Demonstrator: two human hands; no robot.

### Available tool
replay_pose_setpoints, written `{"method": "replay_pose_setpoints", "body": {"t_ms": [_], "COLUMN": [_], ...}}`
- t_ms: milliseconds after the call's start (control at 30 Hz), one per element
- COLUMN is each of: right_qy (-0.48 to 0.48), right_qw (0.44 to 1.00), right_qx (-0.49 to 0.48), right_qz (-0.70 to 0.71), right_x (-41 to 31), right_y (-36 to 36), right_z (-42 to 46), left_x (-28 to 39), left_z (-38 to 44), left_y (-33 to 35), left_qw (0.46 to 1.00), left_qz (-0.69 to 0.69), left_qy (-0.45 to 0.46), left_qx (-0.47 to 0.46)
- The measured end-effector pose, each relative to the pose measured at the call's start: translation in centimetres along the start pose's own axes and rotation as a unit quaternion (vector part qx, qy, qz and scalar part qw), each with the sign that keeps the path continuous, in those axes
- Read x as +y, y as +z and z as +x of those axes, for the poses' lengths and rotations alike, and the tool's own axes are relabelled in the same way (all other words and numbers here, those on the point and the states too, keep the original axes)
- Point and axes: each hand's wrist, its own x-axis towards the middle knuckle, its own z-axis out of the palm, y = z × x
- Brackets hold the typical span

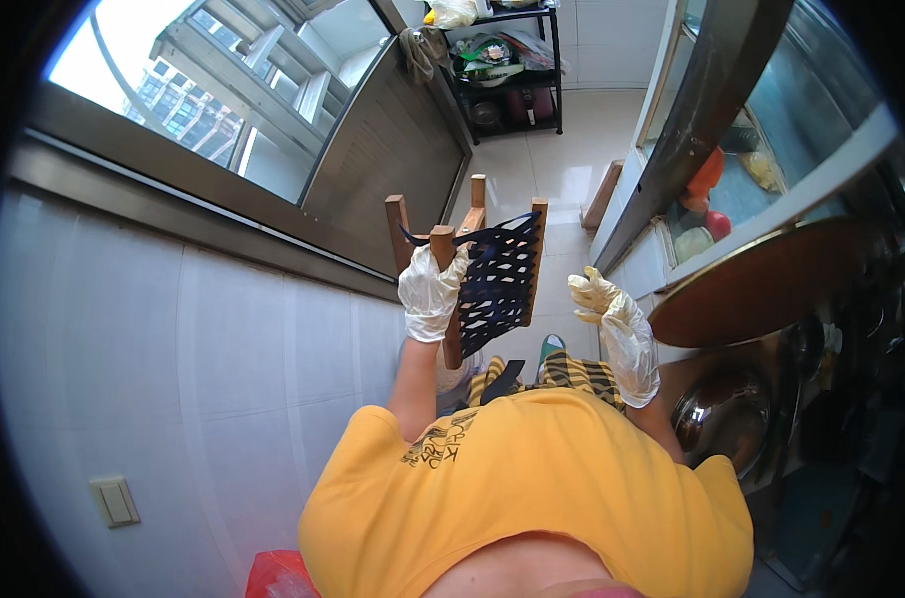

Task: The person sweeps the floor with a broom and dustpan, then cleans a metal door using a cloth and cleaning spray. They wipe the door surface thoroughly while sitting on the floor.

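My left hand (431, 294), in a whitish disposable glove, grips one wooden leg of a small folding stool (452, 243). The stool is held up in front of me, tilted, with its legs pointing away. Its seat of dark navy woven webbing (499, 276) faces right, and a loose strap end hangs near my lap. To the right of the stool, apart from it, my right hand (609, 318) wears a similar glove that reaches over the wrist. Nothing is in that hand, and its fingers are partly spread and slightly bent.
A black metal shelf rack (508, 82) with bags stands at the far end of the tiled floor (572, 138). On the left are a tiled wall (273, 359) and a framed door (393, 142). A round brown board (766, 284) and a metal pan or lid (725, 411) lie right.
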Motion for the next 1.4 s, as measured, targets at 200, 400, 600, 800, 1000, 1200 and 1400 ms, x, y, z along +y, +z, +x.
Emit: {"method": "replay_pose_setpoints", "body": {"t_ms": [200, 400, 600, 800, 1000, 1200, 1400], "right_qy": [0.041, 0.015, 0.019, 0.079, 0.182, 0.263, 0.258], "right_qw": [0.997, 0.989, 0.970, 0.952, 0.919, 0.863, 0.852], "right_qx": [0.059, 0.149, 0.244, 0.292, 0.340, 0.396, 0.431], "right_qz": [0.001, 0.003, 0.008, 0.055, 0.088, 0.171, 0.149], "right_x": [1.8, 5.2, 9.2, 14.5, 21.7, 31.1, 34.1], "right_y": [-2.8, -5.3, -6.2, -5.9, -9.2, -13.6, -17.1], "right_z": [5.6, 14.5, 25.3, 33.6, 35.5, 33.8, 30.7], "left_x": [-2.2, -5.9, -10.2, -13.4, -16.9, -20.5, -19.8], "left_z": [7.5, 15.0, 20.1, 20.6, 15.0, 6.0, 1.7], "left_y": [7.1, 15.5, 30.1, 41.5, 55.3, 69.5, 76.5], "left_qw": [0.996, 0.989, 0.937, 0.871, 0.782, 0.727, 0.702], "left_qz": [-0.051, -0.078, -0.077, -0.105, -0.145, -0.130, -0.159], "left_qy": [-0.023, 0.014, -0.131, -0.181, -0.253, -0.229, -0.381], "left_qx": [-0.073, -0.129, -0.314, -0.445, -0.550, -0.634, -0.580]}}
